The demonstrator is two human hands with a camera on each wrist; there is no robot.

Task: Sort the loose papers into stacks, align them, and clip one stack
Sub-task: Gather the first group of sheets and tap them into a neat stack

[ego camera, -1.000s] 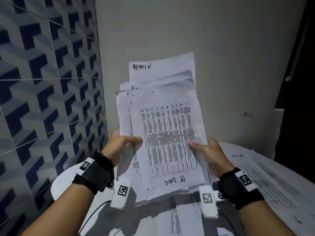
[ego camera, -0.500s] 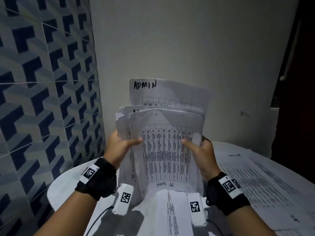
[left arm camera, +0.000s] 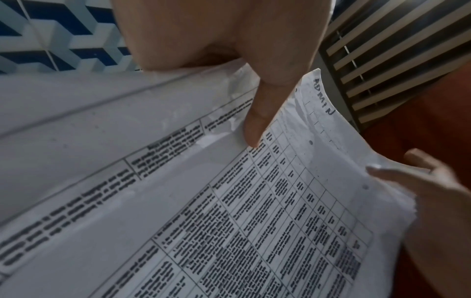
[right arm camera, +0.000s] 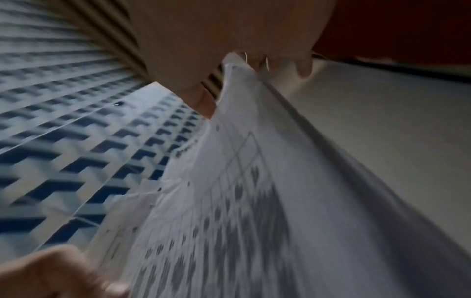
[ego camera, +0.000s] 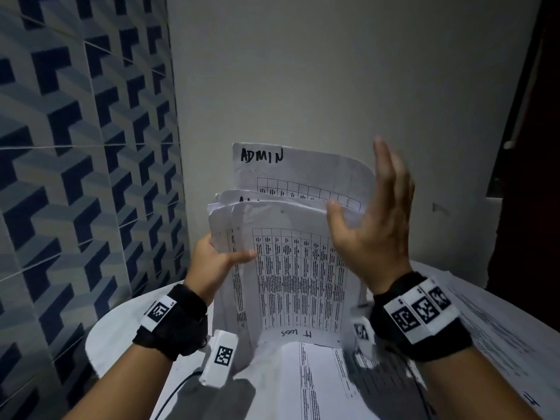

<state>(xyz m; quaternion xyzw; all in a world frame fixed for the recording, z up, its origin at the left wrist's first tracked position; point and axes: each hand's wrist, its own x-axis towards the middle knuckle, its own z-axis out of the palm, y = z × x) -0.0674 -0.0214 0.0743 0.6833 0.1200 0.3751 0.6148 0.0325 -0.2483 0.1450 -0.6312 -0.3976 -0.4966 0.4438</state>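
A stack of printed papers stands upright with its lower edge on the table; the front sheet is a table marked "H LOGS", and a taller back sheet reads "ADMIN". My left hand grips the stack's left edge, thumb on the front sheet. My right hand is raised at the stack's upper right edge with fingers straight and spread and the thumb in front of the sheets. In the blurred right wrist view the paper edge runs past that hand.
A round white table carries flat printed sheets in front and at the right. A blue patterned tile wall is at the left, a plain wall behind, and a dark door at the right. A cable trails below my left wrist.
The stack came down from mid-air to stand on the table. My right hand let go of the lower right edge and rose, fingers straightening, to the upper right edge. The left hand kept its grip.
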